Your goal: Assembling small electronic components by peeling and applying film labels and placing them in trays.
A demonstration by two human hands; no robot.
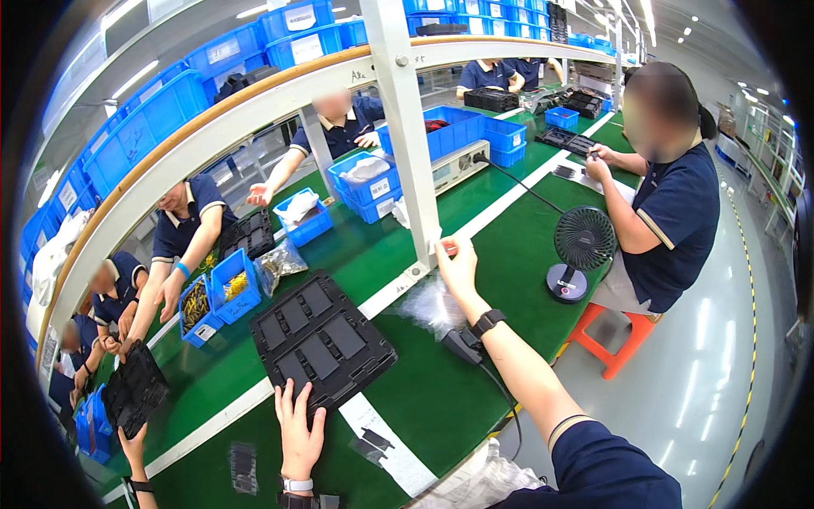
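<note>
A black plastic panel (pixel 322 335) with rectangular recesses and small clips lies flat on the green worktable. My left hand (pixel 298 428) rests at its near edge, fingers spread and fingertips touching it. My right hand (pixel 459 267) is stretched forward beside the white upright post (pixel 405 144). Its thumb and fingers are pinched together close to the post's lower part; what they hold, if anything, I cannot make out. Below that hand lies a heap of clear plastic bags (pixel 434 305). A dark power adapter (pixel 462 345) with a cable sits by my right wrist.
A black desk fan (pixel 584 242) stands on the right, near a seated co-worker (pixel 674 212). Blue bins (pixel 235 284) with small yellow parts stand beyond the panel. Across the table co-workers handle similar panels. White paper (pixel 386 445) and a dark strip (pixel 243 468) lie near me.
</note>
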